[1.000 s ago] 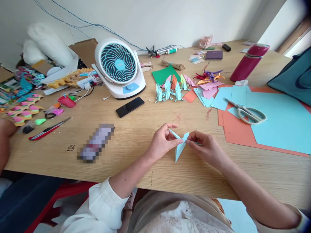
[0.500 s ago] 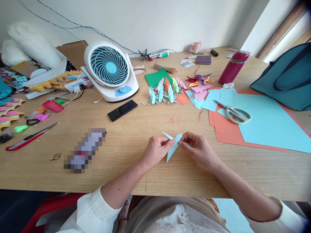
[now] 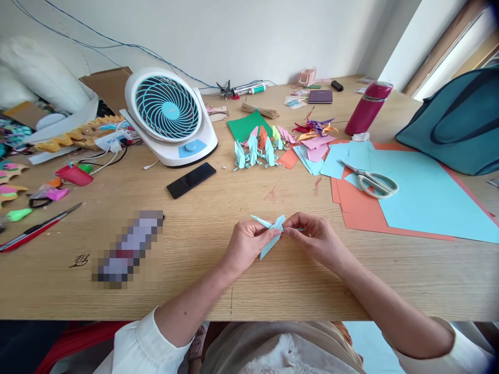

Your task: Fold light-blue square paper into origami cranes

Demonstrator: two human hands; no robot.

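A light blue origami piece is held just above the near middle of the table, between my two hands. My left hand pinches its body with the thumb on top, and a narrow point juts out past those fingers to the upper left. On the other side, my right hand is closed with thumb and fingertips on the piece's right part. A thin tip shows beyond the right fingers; the rest of that side is hidden. Behind stand several folded paper figures, light blue ones in front.
White scissors lie on light blue sheets and orange sheets at right. A fan, a black phone and a red-handled knife are to the left. A bottle and a teal bag stand back right.
The view has shifted slightly, so the table's things sit further left. The paper piece is tilted more to the right, and its left point shows more. Both hands keep hold of it.
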